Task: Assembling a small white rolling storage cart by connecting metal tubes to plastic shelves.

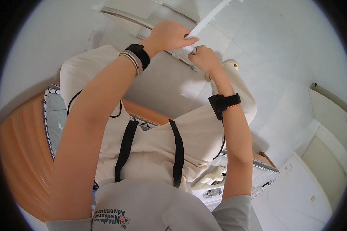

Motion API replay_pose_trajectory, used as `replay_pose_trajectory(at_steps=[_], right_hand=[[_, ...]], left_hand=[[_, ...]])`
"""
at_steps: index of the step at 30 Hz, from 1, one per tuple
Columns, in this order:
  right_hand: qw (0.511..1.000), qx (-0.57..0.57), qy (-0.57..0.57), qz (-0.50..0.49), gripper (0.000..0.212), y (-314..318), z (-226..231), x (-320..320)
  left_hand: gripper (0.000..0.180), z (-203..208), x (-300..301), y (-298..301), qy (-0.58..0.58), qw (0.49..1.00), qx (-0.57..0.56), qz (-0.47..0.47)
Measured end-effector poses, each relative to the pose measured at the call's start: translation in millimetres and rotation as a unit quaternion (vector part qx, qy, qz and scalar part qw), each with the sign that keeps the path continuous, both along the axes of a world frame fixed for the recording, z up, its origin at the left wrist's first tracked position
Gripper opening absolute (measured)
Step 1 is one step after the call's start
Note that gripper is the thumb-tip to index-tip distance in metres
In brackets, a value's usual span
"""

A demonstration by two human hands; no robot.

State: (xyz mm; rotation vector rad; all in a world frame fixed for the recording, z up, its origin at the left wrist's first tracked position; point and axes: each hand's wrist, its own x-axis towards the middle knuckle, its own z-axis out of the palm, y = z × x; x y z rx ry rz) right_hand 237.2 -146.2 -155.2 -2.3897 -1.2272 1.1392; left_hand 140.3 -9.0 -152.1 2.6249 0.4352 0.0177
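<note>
A long, thin white pole slants up and to the right, past the top edge. Around its lower part my left hand is closed. Just below and to the right, my right hand is closed at the pole's lower end, where a short grey metallic piece shows beside the fingers. Both hands are in front of my knees, close together. My fingers hide how the end piece joins the pole.
On the tiled floor lie a curved shiny bar, a thin metal rod and another dark rod. A wooden panel stands at left. White board-like pieces are at right, and a patterned-edge item lies beside me.
</note>
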Motion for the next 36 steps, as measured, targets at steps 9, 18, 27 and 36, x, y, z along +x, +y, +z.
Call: replay_pose_trajectory(at_steps=[9, 18, 27, 36], right_hand=[[0.977, -0.010, -0.211, -0.026, 0.020, -2.2, 10.7, -31.1], [0.941, 0.079, -0.327, -0.032, 0.012, -12.1, -9.3, -30.8], [0.981, 0.090, -0.163, 0.049, 0.022, -14.4, 8.6, 3.5], [0.987, -0.027, -0.156, 0.001, 0.028, -10.7, 15.3, -14.4]], left_hand=[[0.049, 4.5, -4.0, 3.7, 0.036, 0.999, 0.023, -0.012], [0.049, 7.1, 0.3, -2.5, 0.032, 0.999, 0.022, 0.000], [0.051, 4.3, 0.3, -4.7, 0.021, 1.000, 0.011, 0.017], [0.051, 4.3, -2.7, -0.4, 0.004, 1.000, 0.016, 0.013]])
